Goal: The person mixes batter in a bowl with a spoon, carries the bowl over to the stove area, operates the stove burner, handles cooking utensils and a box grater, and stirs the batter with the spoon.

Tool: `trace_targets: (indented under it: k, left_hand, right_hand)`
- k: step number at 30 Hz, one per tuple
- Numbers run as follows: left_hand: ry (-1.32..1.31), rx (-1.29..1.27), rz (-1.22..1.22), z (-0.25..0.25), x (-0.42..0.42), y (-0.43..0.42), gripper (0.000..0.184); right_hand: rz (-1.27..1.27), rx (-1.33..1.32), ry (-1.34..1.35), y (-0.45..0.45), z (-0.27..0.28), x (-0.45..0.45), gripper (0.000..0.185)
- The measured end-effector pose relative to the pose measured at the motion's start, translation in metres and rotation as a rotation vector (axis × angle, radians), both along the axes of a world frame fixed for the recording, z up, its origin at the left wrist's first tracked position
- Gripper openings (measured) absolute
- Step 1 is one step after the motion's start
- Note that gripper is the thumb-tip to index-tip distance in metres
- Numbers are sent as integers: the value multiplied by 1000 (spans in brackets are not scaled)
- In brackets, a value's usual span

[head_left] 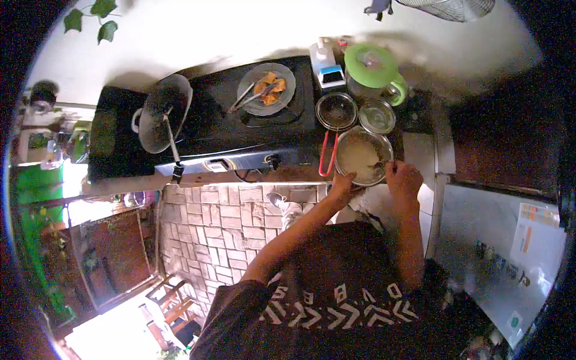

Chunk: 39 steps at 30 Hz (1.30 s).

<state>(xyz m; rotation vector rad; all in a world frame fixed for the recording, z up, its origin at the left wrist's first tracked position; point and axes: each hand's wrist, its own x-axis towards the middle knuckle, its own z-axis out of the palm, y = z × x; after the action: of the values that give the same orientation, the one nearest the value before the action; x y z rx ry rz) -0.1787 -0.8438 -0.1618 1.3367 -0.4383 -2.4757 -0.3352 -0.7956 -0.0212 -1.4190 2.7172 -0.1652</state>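
Note:
A round metal bowl (pixel 389 146) of pale, batter-like mixture (pixel 360 151) stands at the near edge of the counter. My left hand (pixel 342 187) grips its rim at the near left, thumb against the edge. At the bowl's right side my right hand (pixel 405 179) is closed, its fingers pinched together over the rim. A small dark shape (pixel 379 165) shows in the mixture beside these fingers; whether it is a utensil they hold is too blurred to tell. A sieve (pixel 336 111) with a red handle (pixel 327 155) rests just behind the bowl, next to a small clear bowl (pixel 377 116).
On the black stove (pixel 210 114) are a wok (pixel 157 135) with a long-handled utensil and a plate (pixel 287 77) of fried food with tongs (pixel 255 96). A green-lidded pitcher (pixel 372 63) and a white kitchen scale (pixel 327 66) stand behind. A pale fridge-like surface (pixel 480 234) is on the right.

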Motion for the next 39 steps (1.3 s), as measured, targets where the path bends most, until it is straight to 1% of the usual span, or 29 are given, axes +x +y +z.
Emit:
trace_targets:
  k: [1, 4, 5, 6, 7, 8, 9, 11, 12, 13, 14, 15, 17, 19, 20, 22, 23, 24, 26, 27, 28, 29, 30, 31, 33, 34, 36, 37, 39]
  left_hand:
    - [22, -28, 33, 18, 2, -1, 50]
    - [133, -102, 161, 22, -1, 4, 51]
    - [149, -154, 224, 25, -5, 6, 52]
    - [153, -163, 232, 19, -3, 5, 52]
    - [161, -125, 138, 9, 3, 4, 53]
    - [169, -88, 44, -2, 6, 5, 53]
    - [119, -95, 129, 30, 7, 9, 53]
    - [60, -126, 88, 35, 12, 14, 51]
    - [-3, -149, 40, 36, 15, 17, 50]
    - [97, -137, 5, 42, 28, 14, 49]
    - [100, -137, 2, 48, 39, 15, 49]
    - [-2, -198, -162, 73, 46, 13, 42]
    - [-96, -260, -331, 85, 59, 13, 42]
    - [57, -124, -119, 74, 67, 23, 56]
    - [66, -123, -123, 50, 70, 29, 56]
    - [19, -421, -312, 54, 72, 27, 60]
    - [-73, -655, -414, 55, 83, 31, 58]
    - [-58, -634, -424, 74, 88, 30, 58]
    - [35, -486, -265, 92, 95, 35, 59]
    - [51, -473, -274, 91, 102, 31, 59]
    - [128, -501, -355, 90, 112, 25, 64]
    - [203, -530, -431, 91, 121, 22, 69]
    - [213, -528, -429, 102, 131, 19, 69]
    - [165, -601, -420, 129, 139, 14, 57]
    - [123, -680, -395, 175, 156, 4, 49]
    - [47, -696, -412, 194, 165, -2, 50]
    - [-33, -713, -414, 237, 185, -13, 51]
    - [-82, -626, -403, 260, 196, -19, 53]
    - [-132, -545, -370, 273, 223, -27, 55]
  right_hand:
    - [-3, -9, -41, -6, 6, -3, 39]
    - [41, 18, -99, -23, 9, -14, 40]
    - [49, 10, -95, -25, 8, -15, 40]
    - [85, -39, 25, -25, 5, -14, 40]
    - [118, -90, 145, -25, 6, -13, 40]
    - [125, -99, 149, -26, 8, -12, 40]
    - [137, -58, 138, -25, 11, -10, 39]
    - [151, -18, 128, -19, 15, -6, 39]
    - [164, -43, 46, -13, 17, -3, 35]
    - [175, -67, -35, -7, 18, 0, 32]
    - [172, -67, -32, 2, 20, 3, 32]
    - [218, -124, -30, 10, 22, 5, 27]
    - [259, -181, -20, 25, 28, 13, 23]
    - [250, -184, -43, 38, 42, 24, 16]
    - [247, -181, -35, 45, 44, 25, 16]
    - [339, -333, -193, 60, 48, 28, 13]
    - [375, -469, -6, 65, 44, 33, 12]
    - [363, -444, -1, 67, 50, 40, 12]
    - [357, -519, -119, 69, 74, 52, 13]
    - [351, -496, -85, 70, 88, 58, 12]
    - [345, -484, -74, 71, 93, 61, 12]
    - [348, -555, -118, 70, 97, 65, 12]
    - [354, -629, -163, 69, 102, 71, 11]
    - [360, -627, -155, 67, 107, 78, 11]
    - [387, -705, -160, 60, 118, 94, 11]
    - [400, -705, -156, 54, 123, 105, 11]
    - [412, -847, -182, 42, 133, 128, 13]
    - [429, -849, -183, 37, 139, 139, 13]
    - [191, -814, -313, 26, 150, 165, 16]
